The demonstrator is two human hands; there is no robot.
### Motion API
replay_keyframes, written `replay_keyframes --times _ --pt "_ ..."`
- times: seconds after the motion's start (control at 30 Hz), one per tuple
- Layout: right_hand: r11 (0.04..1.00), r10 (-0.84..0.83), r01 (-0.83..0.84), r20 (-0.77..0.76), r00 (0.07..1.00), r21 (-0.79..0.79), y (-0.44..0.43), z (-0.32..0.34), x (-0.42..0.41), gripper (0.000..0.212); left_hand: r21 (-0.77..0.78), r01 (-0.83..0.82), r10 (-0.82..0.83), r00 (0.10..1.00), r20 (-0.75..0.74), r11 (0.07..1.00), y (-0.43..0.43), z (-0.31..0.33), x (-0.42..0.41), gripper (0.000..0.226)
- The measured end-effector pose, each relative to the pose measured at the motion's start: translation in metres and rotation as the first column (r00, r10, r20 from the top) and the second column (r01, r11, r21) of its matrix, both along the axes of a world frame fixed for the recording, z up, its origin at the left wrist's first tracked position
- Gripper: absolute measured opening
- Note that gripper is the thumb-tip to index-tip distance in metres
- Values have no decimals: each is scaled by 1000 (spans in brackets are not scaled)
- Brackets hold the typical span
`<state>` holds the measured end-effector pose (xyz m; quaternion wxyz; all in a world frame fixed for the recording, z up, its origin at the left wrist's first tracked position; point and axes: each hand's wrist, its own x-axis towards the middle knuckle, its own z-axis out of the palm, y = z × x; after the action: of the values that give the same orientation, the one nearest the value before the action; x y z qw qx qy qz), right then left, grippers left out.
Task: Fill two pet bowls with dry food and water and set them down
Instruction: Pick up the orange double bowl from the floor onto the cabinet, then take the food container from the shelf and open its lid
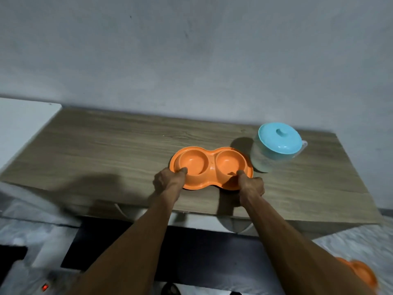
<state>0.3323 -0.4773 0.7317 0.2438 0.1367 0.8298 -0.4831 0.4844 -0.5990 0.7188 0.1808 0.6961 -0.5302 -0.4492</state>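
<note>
An orange double pet bowl (210, 161) rests on the wooden table (106, 150), right of centre. Both of its round wells look empty. My left hand (168, 180) grips the near left rim, thumb inside the left well. My right hand (251, 184) grips the near right rim, thumb inside the right well. A clear jug with a light blue lid (276, 145) stands just right of the bowl, close to its rim. A second orange bowl (359, 273) shows blurred on the floor at the lower right.
A grey wall runs behind the table. A white surface (23, 124) adjoins the table's left end. Below the front edge are a dark gap and pale floor. A power strip with a red lit switch (44, 287) lies at the bottom left.
</note>
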Motion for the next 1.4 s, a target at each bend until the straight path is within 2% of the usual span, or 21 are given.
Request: replay_keyframes --times 0.2,0.33,0.5,0.6,0.77,0.97,1.07,1.23,1.4 --pt "999 -23 25 -42 999 32 -5 -6 -3 60 16 29 -30 997 77 999 -5 -4 -4 58" --pt "998 -20 24 -58 998 60 -7 -8 -2 58 10 49 -49 996 77 999 -10 -5 -5 57" --pt "996 -20 26 -64 998 83 -9 -11 -1 61 0 73 -72 995 74 997 -16 -16 -4 74" --pt "997 -1 6 -60 998 82 -9 -11 0 62 -11 104 -102 990 101 995 -15 -14 -1 72" --pt "996 46 -44 -29 999 78 -5 -11 -1 64 4 113 -113 991 71 994 -18 -21 1 86" --pt "995 82 -78 -55 995 66 13 -10 9 61 20 129 -130 990 49 991 -7 -5 17 64" --pt "993 104 -99 -64 993 70 30 -9 18 60 15 97 -98 994 48 995 0 4 30 70" --pt "989 146 -143 -87 985 38 60 1 43 58 -32 61 -61 998 3 998 24 24 60 52" --pt "984 176 -178 -78 981 -12 97 8 83 54 -70 -13 6 995 -104 997 52 26 106 65"
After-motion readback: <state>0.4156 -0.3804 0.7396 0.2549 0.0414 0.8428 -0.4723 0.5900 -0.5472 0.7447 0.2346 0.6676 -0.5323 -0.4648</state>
